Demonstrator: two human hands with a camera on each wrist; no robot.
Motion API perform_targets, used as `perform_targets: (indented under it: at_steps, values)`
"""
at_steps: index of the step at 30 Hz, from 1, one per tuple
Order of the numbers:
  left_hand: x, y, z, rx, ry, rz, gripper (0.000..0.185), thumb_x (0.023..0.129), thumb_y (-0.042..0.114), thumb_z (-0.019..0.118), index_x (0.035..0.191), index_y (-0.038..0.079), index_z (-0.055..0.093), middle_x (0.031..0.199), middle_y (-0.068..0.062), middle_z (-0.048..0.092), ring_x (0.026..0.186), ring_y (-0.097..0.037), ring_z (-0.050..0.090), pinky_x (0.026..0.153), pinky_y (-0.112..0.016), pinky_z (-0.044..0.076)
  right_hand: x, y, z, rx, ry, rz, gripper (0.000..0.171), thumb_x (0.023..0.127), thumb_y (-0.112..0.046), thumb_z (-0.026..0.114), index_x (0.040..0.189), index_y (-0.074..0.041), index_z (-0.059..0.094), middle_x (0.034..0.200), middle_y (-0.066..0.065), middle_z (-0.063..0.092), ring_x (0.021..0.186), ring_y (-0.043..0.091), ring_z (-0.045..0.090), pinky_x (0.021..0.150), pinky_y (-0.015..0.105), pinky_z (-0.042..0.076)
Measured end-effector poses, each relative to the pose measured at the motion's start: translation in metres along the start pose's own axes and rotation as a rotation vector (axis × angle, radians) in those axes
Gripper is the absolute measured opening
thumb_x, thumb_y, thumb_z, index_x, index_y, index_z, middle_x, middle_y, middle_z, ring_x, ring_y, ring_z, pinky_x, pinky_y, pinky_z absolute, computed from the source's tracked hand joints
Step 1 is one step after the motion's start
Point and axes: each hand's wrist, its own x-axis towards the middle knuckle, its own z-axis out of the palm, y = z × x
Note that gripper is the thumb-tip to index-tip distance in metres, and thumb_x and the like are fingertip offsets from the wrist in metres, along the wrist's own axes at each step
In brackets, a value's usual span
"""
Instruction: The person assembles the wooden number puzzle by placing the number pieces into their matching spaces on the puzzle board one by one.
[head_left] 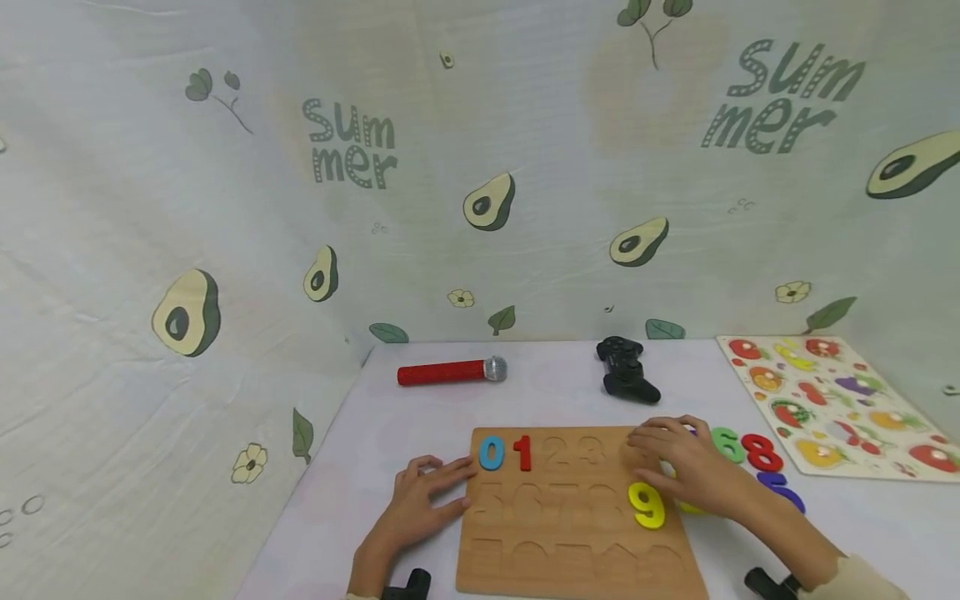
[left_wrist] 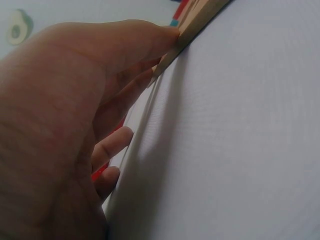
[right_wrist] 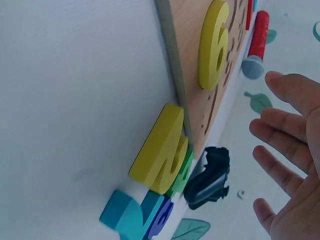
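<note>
Number-fitting looks under way: blue 0 (head_left: 483, 453) and red 1 (head_left: 525, 454) sit in the wooden board's (head_left: 555, 517) top row, yellow 9 (head_left: 657, 505) near its right edge. Left hand (head_left: 427, 502), fingers parted, touches the board; right hand (head_left: 690, 462) is spread, seemingly bare. Next probably calls for pinching another loose number (head_left: 761, 454).

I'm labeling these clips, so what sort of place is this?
Probably a tabletop play or learning corner: a white table bears a wooden number board and a fruit-picture board, with an avocado-print cloth behind it.
</note>
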Motion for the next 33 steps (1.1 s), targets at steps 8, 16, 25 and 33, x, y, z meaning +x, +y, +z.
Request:
perform_targets:
  at_steps: [8,16,25,33]
  values:
    - [0.0,0.0,0.0,-0.006,-0.012,-0.018,0.046,0.094,0.053,0.063,0.137,0.038,0.062,0.147,0.017,0.051,0.127,-0.023,0.035,0.096,-0.056,0.027,-0.012,0.008,-0.004,-0.022,-0.012,0.035,0.041,0.085,-0.041,0.079,0.118,-0.017,0.073,0.119,0.0,0.069,0.12,0.034,0.052,0.098,0.066,0.026]
    - [-0.001,0.002,-0.001,-0.011,-0.01,-0.029,0.046,0.094,0.051,0.064,0.137,0.036,0.062,0.147,0.015,0.051,0.127,-0.024,0.035,0.097,-0.056,0.027,-0.022,0.015,-0.005,-0.018,-0.013,0.045,0.04,0.085,-0.038,0.079,0.117,-0.017,0.073,0.119,0.001,0.068,0.12,0.035,0.053,0.097,0.066,0.025]
    - [0.0,0.001,-0.002,-0.014,-0.021,-0.051,0.047,0.093,0.053,0.064,0.138,0.038,0.061,0.147,0.018,0.05,0.127,-0.023,0.033,0.097,-0.055,0.026,-0.032,0.022,-0.006,-0.032,0.003,0.054,0.041,0.082,-0.032,0.083,0.119,-0.017,0.072,0.122,0.002,0.068,0.122,0.035,0.052,0.098,0.065,0.024]
    - [0.001,0.001,-0.001,-0.03,-0.024,-0.052,0.047,0.093,0.052,0.066,0.137,0.038,0.061,0.146,0.019,0.051,0.127,-0.022,0.034,0.097,-0.055,0.026,-0.041,0.027,-0.004,-0.03,0.014,0.061,0.041,0.082,-0.033,0.082,0.117,-0.015,0.073,0.119,0.003,0.07,0.12,0.037,0.053,0.094,0.067,0.024]
